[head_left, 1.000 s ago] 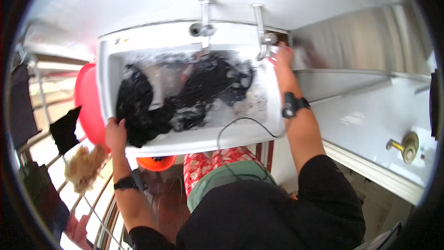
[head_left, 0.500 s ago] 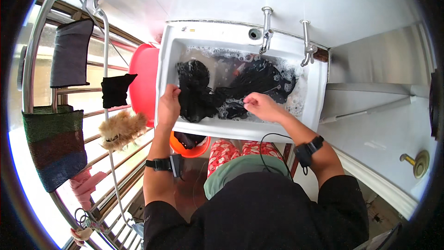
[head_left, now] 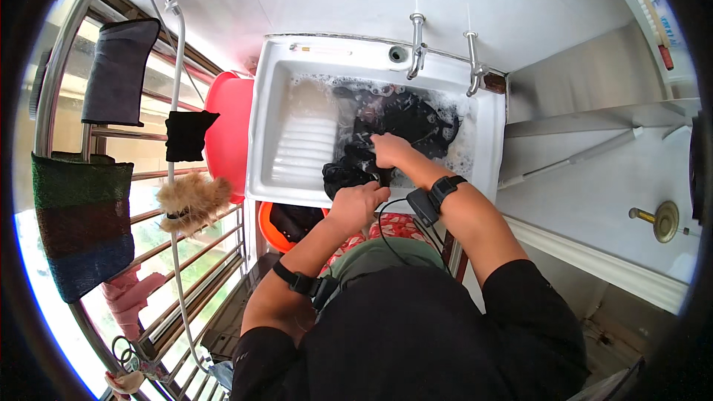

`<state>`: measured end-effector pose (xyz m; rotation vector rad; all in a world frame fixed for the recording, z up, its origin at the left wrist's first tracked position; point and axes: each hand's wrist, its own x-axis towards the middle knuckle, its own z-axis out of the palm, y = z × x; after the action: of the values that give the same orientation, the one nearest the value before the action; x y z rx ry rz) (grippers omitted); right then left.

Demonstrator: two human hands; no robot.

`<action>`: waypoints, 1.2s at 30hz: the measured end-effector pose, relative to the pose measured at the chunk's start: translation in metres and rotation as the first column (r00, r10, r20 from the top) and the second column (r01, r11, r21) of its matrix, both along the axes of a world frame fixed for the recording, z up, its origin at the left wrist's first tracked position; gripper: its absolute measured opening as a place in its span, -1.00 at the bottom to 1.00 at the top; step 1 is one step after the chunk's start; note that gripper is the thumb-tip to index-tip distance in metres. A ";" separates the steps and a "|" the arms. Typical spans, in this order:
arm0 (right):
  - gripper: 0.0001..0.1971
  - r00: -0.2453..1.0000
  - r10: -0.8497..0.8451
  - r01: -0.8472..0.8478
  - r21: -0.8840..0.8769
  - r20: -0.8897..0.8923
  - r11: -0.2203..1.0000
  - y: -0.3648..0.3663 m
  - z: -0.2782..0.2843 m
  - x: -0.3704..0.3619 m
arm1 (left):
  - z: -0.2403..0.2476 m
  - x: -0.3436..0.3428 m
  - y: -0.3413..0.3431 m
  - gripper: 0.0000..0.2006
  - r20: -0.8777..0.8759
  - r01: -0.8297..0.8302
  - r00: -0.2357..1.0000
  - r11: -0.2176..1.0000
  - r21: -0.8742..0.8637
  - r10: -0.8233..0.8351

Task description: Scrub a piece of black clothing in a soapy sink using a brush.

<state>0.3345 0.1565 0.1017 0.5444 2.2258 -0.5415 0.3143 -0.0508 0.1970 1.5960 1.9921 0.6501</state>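
A wet black garment [head_left: 416, 122] lies bunched in soapy water in the white sink [head_left: 260, 126]. Its near end is gathered by the sink's front rim, beside the bare ribbed washboard slope [head_left: 306, 141]. There my left hand [head_left: 359, 204] is closed on the cloth, knuckles up. A little farther back, my right hand [head_left: 389, 151] grips a fold of the same garment, its fingertips partly hidden. How much of the cloth lies under the suds cannot be seen.
Two metal taps [head_left: 417, 48] [head_left: 472, 67] reach over the sink's back rim. Left of it stand a red basin [head_left: 229, 122] and, lower, an orange bucket [head_left: 273, 236] with dark cloth inside. Cloths [head_left: 119, 70] hang on the rail at far left.
The garment has come off the washboard slope toward the right and front. My left hand has moved right to the front rim; my right hand has shifted slightly left and back.
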 end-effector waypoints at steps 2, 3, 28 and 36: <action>-0.10 0.998 -0.065 0.064 0.045 0.022 0.997 -0.001 0.001 0.014 | 0.002 -0.005 -0.009 -0.84 -0.008 0.001 1.000 1.000 -0.017 -0.001; -0.13 0.990 -0.136 0.133 0.087 0.034 0.987 -0.004 0.004 0.019 | 0.004 -0.010 -0.013 -0.84 -0.006 0.003 1.000 1.000 -0.013 -0.003; -0.60 0.015 -0.966 0.348 -0.905 -0.257 0.246 0.086 0.283 0.117 | 0.185 -0.159 0.056 -0.72 -0.145 0.010 0.989 0.992 0.124 0.009; -0.63 0.062 -0.908 0.269 -0.869 -0.415 0.416 0.091 0.414 0.139 | 0.314 -0.163 0.076 -0.77 -0.331 0.127 0.943 0.896 0.426 0.024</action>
<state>0.4734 0.2479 0.5155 1.1178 2.2845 -2.5564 0.1517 0.0249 0.5115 2.1434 2.1275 0.9186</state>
